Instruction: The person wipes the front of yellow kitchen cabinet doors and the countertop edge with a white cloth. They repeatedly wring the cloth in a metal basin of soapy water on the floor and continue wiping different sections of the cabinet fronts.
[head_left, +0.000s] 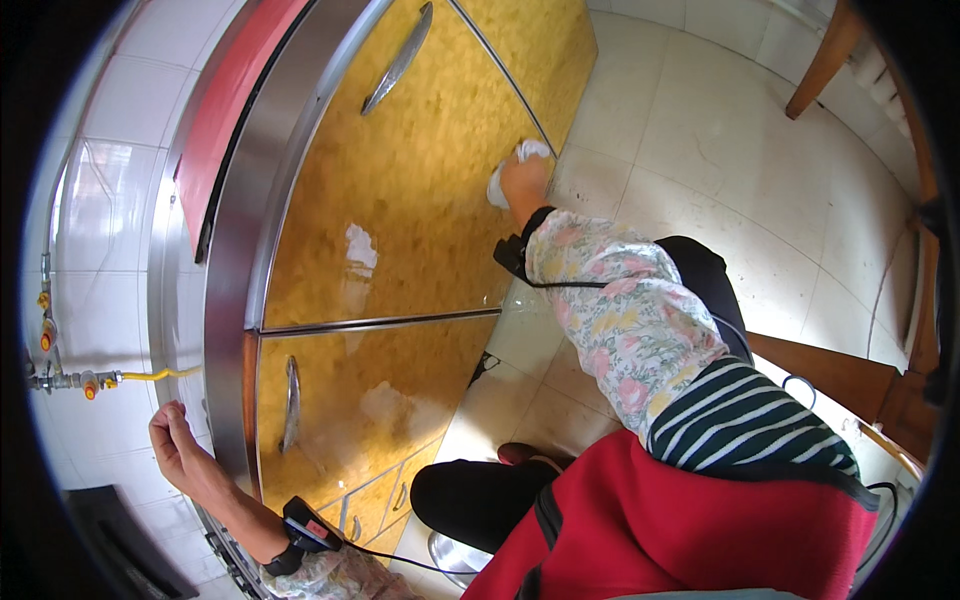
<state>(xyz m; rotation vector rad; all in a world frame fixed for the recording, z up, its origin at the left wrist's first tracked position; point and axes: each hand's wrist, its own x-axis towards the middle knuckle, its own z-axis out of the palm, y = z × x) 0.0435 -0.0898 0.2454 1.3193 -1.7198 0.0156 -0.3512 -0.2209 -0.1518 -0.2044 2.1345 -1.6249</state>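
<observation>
My right hand (523, 182) grips a white cloth (496, 191) and presses it on the lower edge of a glossy yellow cabinet door (405, 202), near a metal trim strip. My left hand (175, 446) is raised beside the steel counter edge (238, 300), fingers curled, and no object shows in it. Both forearms wear floral sleeves and a strapped black device with a cable. Curved metal handles are fixed on the upper door (397, 64) and on the neighbouring door (291, 405). Light reflections lie on the yellow panels.
Gas valves (90, 384) with a yellow pipe stand at the tiled wall on the left. A metal basin (450, 553) sits on the floor by my leg. Wooden furniture (825, 375) stands on the right, and a wooden leg (821, 67) at the upper right. Pale tiles (697, 150) cover the floor.
</observation>
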